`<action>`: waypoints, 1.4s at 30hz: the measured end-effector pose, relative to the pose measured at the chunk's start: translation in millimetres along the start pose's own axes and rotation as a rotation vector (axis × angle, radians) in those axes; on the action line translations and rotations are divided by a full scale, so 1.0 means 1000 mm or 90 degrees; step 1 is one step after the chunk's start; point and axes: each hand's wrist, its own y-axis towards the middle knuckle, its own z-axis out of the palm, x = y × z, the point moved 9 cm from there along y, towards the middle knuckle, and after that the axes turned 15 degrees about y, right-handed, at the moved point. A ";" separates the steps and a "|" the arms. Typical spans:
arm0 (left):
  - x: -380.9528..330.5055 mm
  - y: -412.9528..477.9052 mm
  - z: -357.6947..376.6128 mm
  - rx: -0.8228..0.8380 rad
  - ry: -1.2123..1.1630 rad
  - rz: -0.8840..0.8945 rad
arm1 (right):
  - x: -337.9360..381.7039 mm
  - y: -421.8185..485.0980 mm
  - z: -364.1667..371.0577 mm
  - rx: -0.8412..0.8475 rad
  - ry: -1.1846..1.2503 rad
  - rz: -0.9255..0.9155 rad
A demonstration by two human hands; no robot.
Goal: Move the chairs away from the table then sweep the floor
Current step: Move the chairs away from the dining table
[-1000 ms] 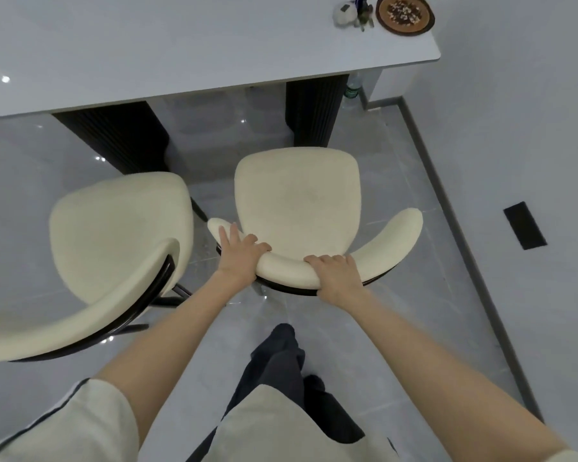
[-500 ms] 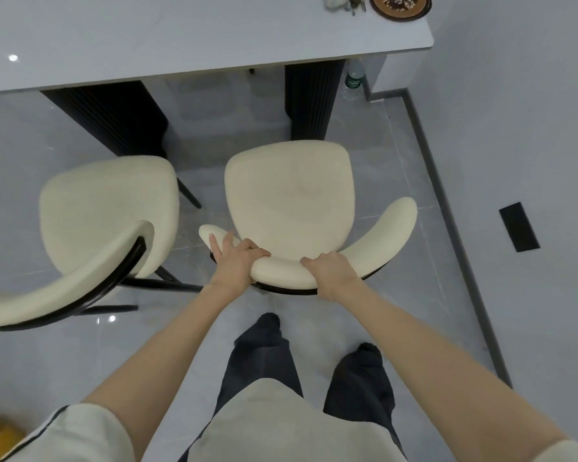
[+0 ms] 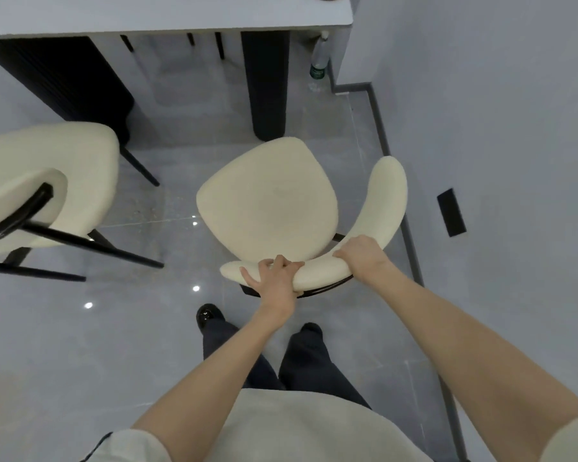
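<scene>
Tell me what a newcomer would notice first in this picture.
The cream chair stands at an angle in the middle of the grey floor, with the left hand and right hand both gripping its curved backrest. A second cream chair with black legs stands at the left by the table. A plastic bottle stands under the table's right end.

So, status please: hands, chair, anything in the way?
Left hand and right hand grip the chair by its backrest. Chair out from under table. Second chair left, wall close right.
</scene>
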 end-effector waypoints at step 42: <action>-0.161 -0.011 0.094 0.153 0.130 0.232 | -0.128 -0.085 0.065 -0.213 0.137 0.070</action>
